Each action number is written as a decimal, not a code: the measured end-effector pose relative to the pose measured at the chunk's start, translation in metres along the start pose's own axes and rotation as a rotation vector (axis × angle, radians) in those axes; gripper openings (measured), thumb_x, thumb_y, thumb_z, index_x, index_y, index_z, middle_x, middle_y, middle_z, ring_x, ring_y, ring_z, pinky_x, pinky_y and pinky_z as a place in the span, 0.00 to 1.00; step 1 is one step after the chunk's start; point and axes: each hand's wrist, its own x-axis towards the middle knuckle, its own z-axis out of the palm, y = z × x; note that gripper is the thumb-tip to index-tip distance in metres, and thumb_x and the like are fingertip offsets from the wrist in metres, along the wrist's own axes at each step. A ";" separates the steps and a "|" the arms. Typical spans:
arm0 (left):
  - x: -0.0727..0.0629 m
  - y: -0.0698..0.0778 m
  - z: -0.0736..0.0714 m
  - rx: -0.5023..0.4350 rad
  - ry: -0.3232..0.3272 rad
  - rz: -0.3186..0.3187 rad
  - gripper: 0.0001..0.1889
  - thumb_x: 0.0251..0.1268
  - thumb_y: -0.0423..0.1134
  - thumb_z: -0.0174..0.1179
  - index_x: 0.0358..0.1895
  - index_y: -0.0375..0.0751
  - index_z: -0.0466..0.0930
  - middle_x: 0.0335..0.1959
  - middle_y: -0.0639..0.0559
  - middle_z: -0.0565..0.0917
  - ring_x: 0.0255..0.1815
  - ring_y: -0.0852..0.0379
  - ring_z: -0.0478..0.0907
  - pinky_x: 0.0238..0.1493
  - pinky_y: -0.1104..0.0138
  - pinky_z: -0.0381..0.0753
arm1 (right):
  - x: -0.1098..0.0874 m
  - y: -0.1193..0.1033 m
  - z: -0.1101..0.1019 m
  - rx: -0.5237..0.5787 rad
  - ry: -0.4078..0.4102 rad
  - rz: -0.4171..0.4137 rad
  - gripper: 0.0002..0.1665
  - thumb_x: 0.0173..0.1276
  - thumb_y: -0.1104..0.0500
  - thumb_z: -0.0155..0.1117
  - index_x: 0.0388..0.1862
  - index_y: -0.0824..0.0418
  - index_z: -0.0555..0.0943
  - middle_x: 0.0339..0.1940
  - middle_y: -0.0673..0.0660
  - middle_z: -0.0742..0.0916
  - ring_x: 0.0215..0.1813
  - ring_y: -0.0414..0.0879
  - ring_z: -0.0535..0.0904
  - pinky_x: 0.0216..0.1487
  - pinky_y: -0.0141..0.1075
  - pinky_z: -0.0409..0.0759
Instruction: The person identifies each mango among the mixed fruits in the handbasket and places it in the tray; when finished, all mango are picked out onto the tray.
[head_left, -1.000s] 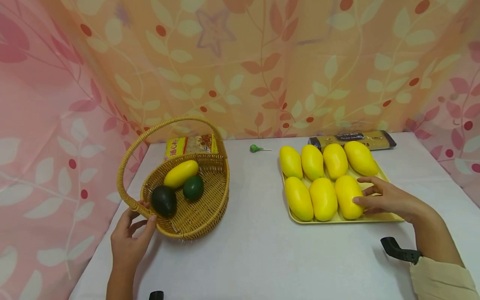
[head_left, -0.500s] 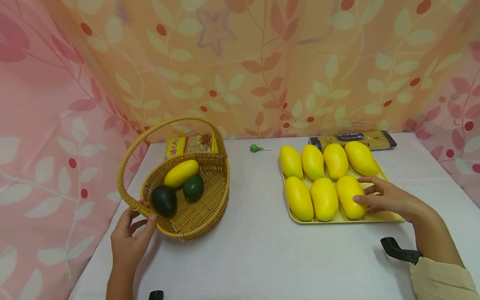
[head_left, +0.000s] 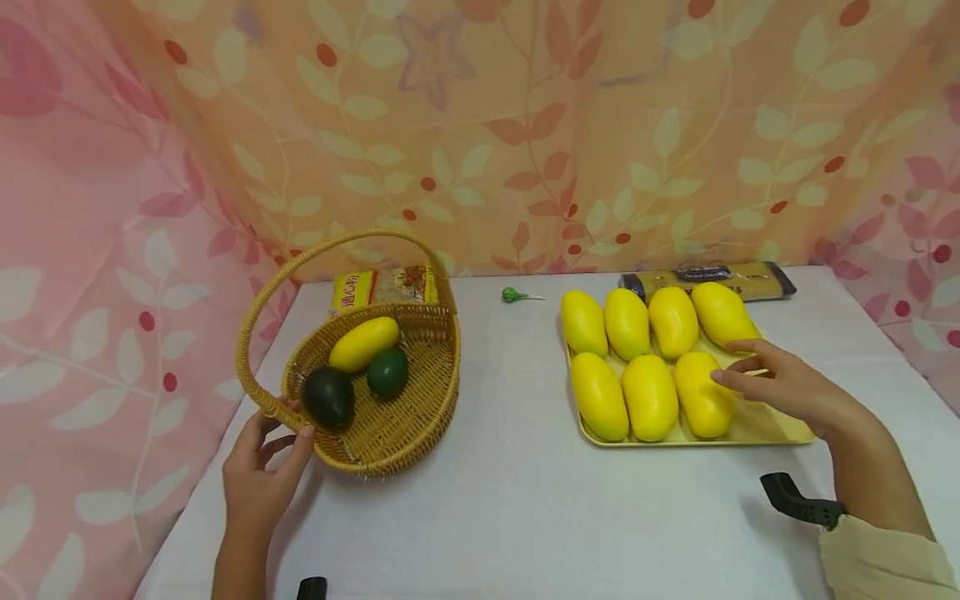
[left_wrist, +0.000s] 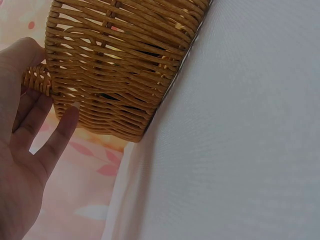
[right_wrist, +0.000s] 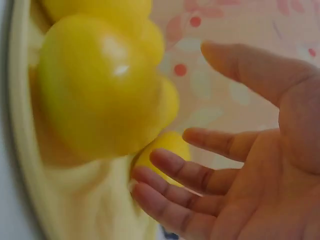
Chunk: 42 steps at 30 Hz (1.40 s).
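Note:
On the left of the head view, a wicker basket (head_left: 442, 408) holds a yellow mango (head_left: 363, 345), a dark avocado (head_left: 328, 397) and a smaller dark green fruit (head_left: 388, 372). My left hand (head_left: 262, 479) grips the basket at the near foot of its handle, also visible in the left wrist view. Several yellow mangoes stand in two rows on a pale yellow tray (head_left: 780, 429) at the right. Over its right part hovers my right hand (head_left: 787, 387), fingers spread and relaxed, beside the front-row end mango (head_left: 703, 396). The right wrist view shows a gap between the fingers and that mango (right_wrist: 100, 90).
Behind the basket lies a yellow packet (head_left: 386, 287) with printed characters. A green lollipop (head_left: 512, 295) lies at the back middle, and a long pasta packet (head_left: 708, 282) sits behind the tray. Patterned cloth walls (head_left: 510, 150) enclose the white table (head_left: 510, 500).
My right hand has let go of the front-row end mango and risen slightly off it. That mango leans a little further right than before. The left hand stays on the basket.

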 end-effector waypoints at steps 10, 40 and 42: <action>0.000 0.002 0.000 0.000 -0.008 -0.024 0.31 0.52 0.19 0.70 0.63 0.28 0.75 0.56 0.42 0.82 0.55 0.60 0.78 0.47 0.78 0.81 | 0.010 -0.116 0.057 0.059 0.081 -0.231 0.40 0.73 0.44 0.62 0.75 0.63 0.64 0.67 0.69 0.73 0.65 0.65 0.69 0.63 0.61 0.74; 0.001 -0.001 -0.001 -0.019 0.014 0.062 0.31 0.49 0.17 0.68 0.62 0.25 0.76 0.52 0.35 0.82 0.52 0.58 0.79 0.44 0.78 0.82 | 0.152 -0.314 0.296 -0.139 -0.136 -0.436 0.48 0.68 0.24 0.49 0.82 0.36 0.52 0.72 0.54 0.75 0.68 0.55 0.72 0.66 0.50 0.72; 0.002 -0.001 0.000 -0.026 0.014 0.069 0.31 0.49 0.16 0.68 0.62 0.25 0.76 0.51 0.34 0.82 0.52 0.57 0.79 0.44 0.78 0.82 | 0.154 -0.314 0.294 -0.085 -0.147 -0.472 0.46 0.68 0.27 0.54 0.81 0.37 0.55 0.70 0.54 0.76 0.66 0.52 0.74 0.63 0.47 0.75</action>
